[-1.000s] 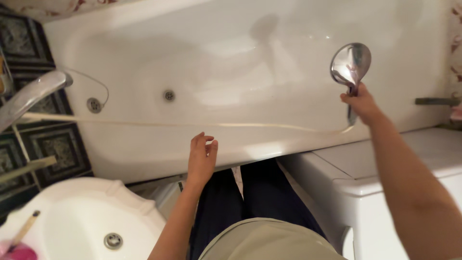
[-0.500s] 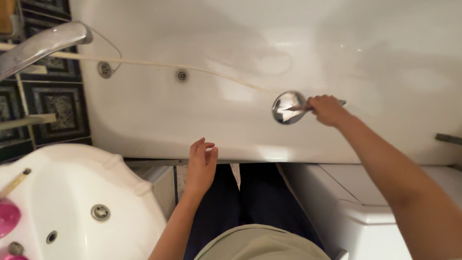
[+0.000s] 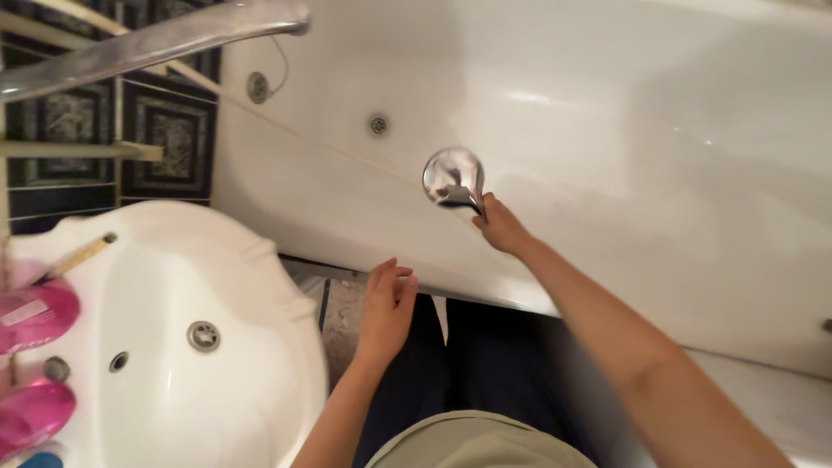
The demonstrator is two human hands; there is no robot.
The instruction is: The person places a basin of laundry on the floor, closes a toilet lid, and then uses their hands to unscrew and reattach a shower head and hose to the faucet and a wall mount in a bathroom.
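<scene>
My right hand [image 3: 501, 227] grips the handle of a round chrome shower head [image 3: 451, 174] and holds it over the inside of the white bathtub [image 3: 659, 130]. A pale hose [image 3: 329, 147] runs from the head back toward the tub's left end. My left hand [image 3: 387, 305] rests with loosely spread fingers at the tub's near rim and holds nothing. In the tub floor sit a drain [image 3: 378, 125] and an overflow fitting [image 3: 257, 87].
A long chrome faucet spout [image 3: 147, 43] reaches across the upper left. A white washbasin [image 3: 173, 347] with its drain fills the lower left; pink items [image 3: 35, 316] lie on its left edge. Dark patterned tiles [image 3: 169, 143] stand behind it.
My right hand has carried the shower head from the tub's right side to the left and lower, toward the drain end. The view has swung left, showing more of the washbasin.
</scene>
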